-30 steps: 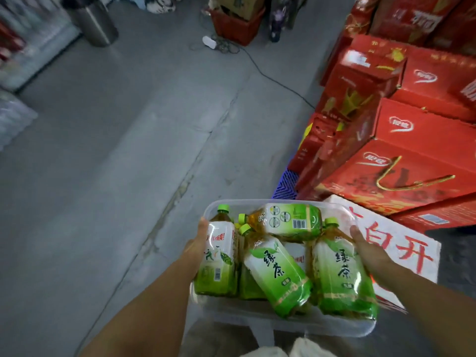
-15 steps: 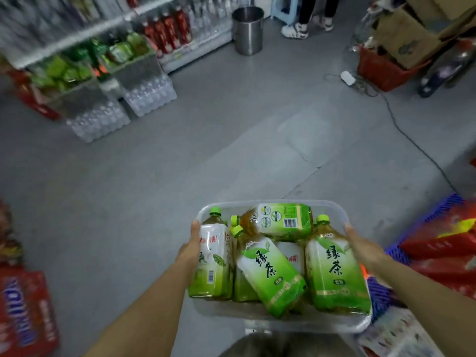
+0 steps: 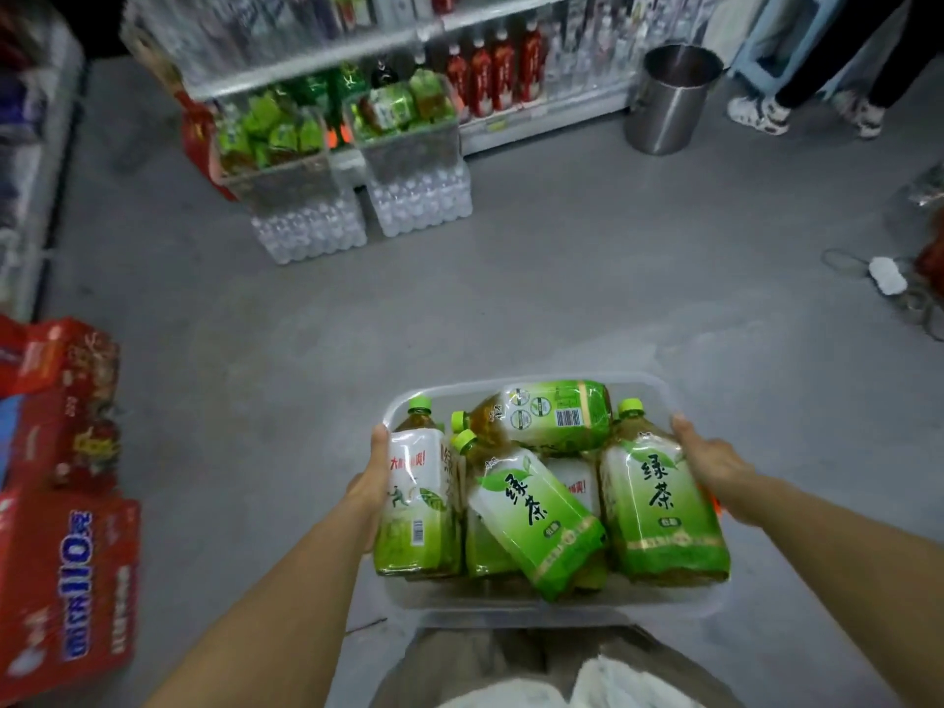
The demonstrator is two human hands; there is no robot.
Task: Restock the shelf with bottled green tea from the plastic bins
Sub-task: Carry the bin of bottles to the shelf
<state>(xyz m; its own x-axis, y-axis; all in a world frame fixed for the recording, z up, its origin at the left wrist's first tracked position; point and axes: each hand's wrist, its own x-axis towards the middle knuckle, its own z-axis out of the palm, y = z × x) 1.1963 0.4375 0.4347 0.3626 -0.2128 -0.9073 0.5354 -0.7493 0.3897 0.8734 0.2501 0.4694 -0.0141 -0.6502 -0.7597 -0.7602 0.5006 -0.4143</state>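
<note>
I carry a clear plastic bin (image 3: 659,608) in front of my waist. It holds several green tea bottles (image 3: 541,518) with green caps, lying and leaning on one another. My left hand (image 3: 369,485) grips the bin's left rim, thumb over the edge beside a bottle. My right hand (image 3: 707,459) grips the right rim the same way. Ahead stands the drinks shelf (image 3: 408,38), blurred. Two more clear bins of green tea, one on the left (image 3: 276,140) and one on the right (image 3: 408,117), sit on water packs before it.
Shrink-wrapped water packs (image 3: 357,217) stand on the grey floor under those bins. A steel bucket (image 3: 671,99) is at the far right of the shelf, with a person's feet (image 3: 802,112) beyond. Red cartons (image 3: 61,503) are stacked at my left. A white plug (image 3: 886,274) and cable lie at right.
My view has swung left: the red boxes on the right have gone out of sight and the shelf now lies straight ahead and closer. Both hands hold the bin as before.
</note>
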